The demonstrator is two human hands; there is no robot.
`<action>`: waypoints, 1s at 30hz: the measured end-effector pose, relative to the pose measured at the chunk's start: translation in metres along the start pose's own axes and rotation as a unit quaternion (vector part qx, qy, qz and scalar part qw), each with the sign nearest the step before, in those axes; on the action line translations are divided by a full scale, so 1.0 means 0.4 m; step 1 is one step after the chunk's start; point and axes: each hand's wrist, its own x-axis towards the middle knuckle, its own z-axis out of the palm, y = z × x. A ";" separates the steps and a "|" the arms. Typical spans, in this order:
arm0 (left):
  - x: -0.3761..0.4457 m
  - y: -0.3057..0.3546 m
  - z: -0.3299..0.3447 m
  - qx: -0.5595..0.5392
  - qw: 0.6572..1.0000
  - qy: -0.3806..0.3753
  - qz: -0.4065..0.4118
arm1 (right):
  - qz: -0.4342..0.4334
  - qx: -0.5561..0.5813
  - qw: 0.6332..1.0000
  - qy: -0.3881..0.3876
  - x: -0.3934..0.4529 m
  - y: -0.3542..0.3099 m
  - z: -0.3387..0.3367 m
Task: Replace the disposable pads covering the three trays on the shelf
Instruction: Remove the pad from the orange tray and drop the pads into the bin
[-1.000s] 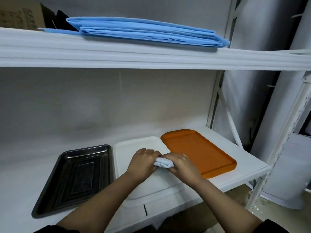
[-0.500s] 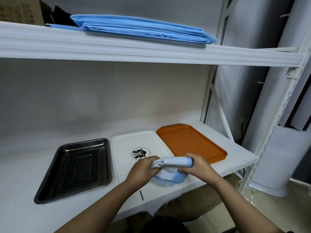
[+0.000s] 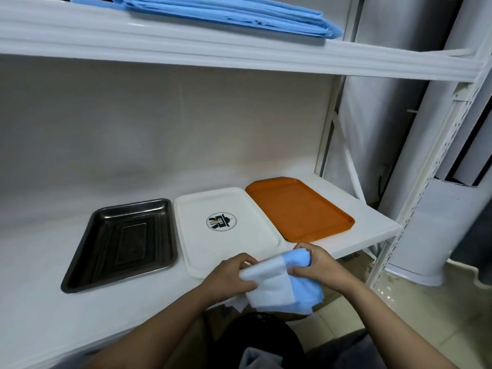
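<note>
Three bare trays lie side by side on the lower shelf: a dark metal tray (image 3: 93, 251) at the left, a white tray (image 3: 191, 230) with a round logo in the middle, an orange tray (image 3: 298, 206) at the right. In front of the shelf edge I hold a bunched white-and-blue used pad (image 3: 285, 286). My left hand (image 3: 229, 275) grips its white side, my right hand (image 3: 316, 265) its blue side. A stack of folded blue pads (image 3: 239, 14) lies on the upper shelf.
The white lower shelf (image 3: 372, 222) ends at a perforated metal post (image 3: 426, 166) on the right. A dark round bin (image 3: 255, 339) sits below my hands on the floor. White rolls stand right of the rack.
Both hands have lifted the bunched pad off the white tray and drawn it toward me, past the shelf's front edge. The tray's logo is now uncovered.
</note>
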 end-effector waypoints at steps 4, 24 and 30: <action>-0.010 -0.002 0.055 0.174 0.984 -0.035 0.005 | -0.014 -0.103 0.994 -0.015 0.000 0.029 0.042; 0.043 -0.153 0.207 0.179 0.930 -0.282 -0.156 | 0.054 -0.441 0.864 -0.237 0.008 0.286 0.257; 0.067 -0.171 0.218 0.176 0.927 -0.283 -0.172 | 0.092 -0.478 0.815 -0.314 0.006 0.344 0.325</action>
